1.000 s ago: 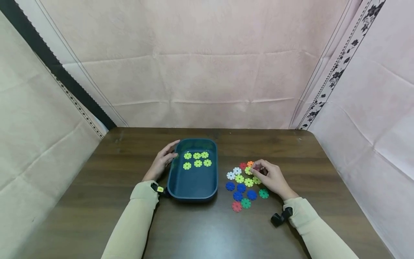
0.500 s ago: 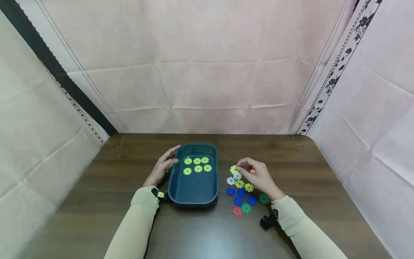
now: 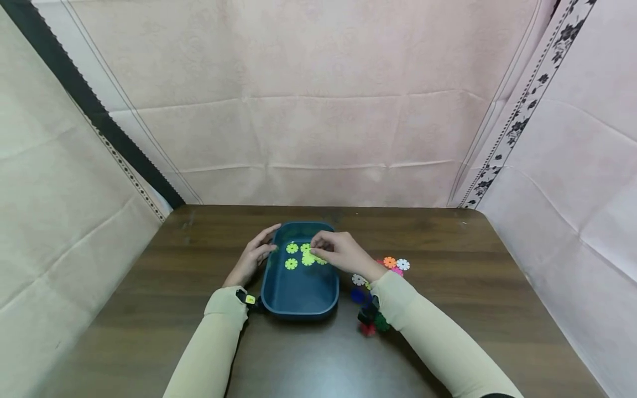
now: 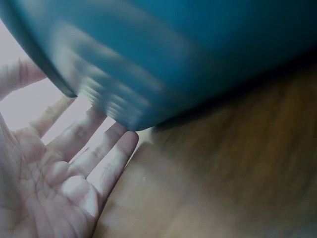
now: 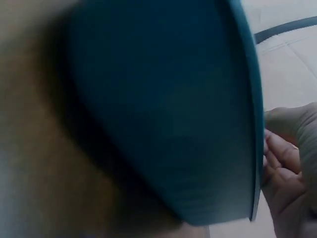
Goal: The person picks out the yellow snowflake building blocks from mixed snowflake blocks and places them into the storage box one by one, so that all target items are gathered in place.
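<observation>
A blue rectangular tray point(image 3: 300, 293) stands on the table, with several yellow-green flower-shaped discs point(image 3: 291, 263) lying in its far half. My left hand point(image 3: 250, 257) rests at the tray's left side, thumb on the rim. In the left wrist view its fingers point(image 4: 101, 153) are fairly straight against the tray's outer wall. Above the discs, my right hand point(image 3: 340, 251) pinches another yellow-green flower-shaped disc point(image 3: 311, 255) between thumb and fingers. The right wrist view shows that hand beyond the tray's rim point(image 5: 255, 99), its fingertips and the disc hidden.
Right of the tray lie loose flower-shaped discs: orange point(image 3: 390, 262), white point(image 3: 403, 265), pink point(image 3: 397, 271), blue point(image 3: 357, 296), green point(image 3: 382, 322) and red point(image 3: 367, 329). My right forearm covers part of them. Pale cloth point(image 3: 318, 138) hangs behind the wooden table point(image 3: 209, 232).
My right hand has moved left from the loose discs to above the tray, carrying a yellow-green disc. The left hand stays at the tray's side.
</observation>
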`<action>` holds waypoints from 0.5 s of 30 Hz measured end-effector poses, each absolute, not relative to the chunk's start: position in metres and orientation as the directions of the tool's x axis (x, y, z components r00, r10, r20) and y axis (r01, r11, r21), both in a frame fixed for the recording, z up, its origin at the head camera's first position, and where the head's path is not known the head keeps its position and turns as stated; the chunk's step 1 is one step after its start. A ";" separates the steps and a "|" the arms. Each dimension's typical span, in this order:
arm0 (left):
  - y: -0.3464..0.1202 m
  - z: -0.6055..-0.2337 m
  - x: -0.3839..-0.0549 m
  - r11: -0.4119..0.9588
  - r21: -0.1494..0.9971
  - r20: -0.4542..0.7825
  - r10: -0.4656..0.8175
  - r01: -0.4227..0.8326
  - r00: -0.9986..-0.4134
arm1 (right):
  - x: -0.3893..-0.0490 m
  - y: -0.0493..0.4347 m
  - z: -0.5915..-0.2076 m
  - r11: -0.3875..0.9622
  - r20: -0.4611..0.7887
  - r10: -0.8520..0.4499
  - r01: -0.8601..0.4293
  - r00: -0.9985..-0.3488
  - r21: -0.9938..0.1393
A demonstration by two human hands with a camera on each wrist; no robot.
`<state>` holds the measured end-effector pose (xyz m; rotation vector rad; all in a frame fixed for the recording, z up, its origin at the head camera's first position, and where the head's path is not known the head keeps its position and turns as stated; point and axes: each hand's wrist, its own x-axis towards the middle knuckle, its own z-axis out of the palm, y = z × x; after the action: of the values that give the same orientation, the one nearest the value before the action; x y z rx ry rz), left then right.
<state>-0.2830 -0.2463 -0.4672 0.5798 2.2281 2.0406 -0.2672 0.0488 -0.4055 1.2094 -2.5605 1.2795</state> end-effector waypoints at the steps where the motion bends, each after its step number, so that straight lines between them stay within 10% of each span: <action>1: -0.246 -0.467 -0.283 0.047 0.973 0.200 0.314 0.226 -0.928 | -0.271 0.044 -0.405 0.364 0.332 -0.640 -0.653 -0.694 -0.664; 15: -0.245 -0.468 -0.286 0.027 0.975 0.199 0.325 0.219 -0.925 | -0.291 0.007 -0.397 0.416 0.061 -0.771 -0.574 -0.633 -0.706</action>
<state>-0.2860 -0.2450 -0.4682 0.5825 2.1931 2.0572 -0.2913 0.0066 -0.3974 1.3988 -2.8648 1.2345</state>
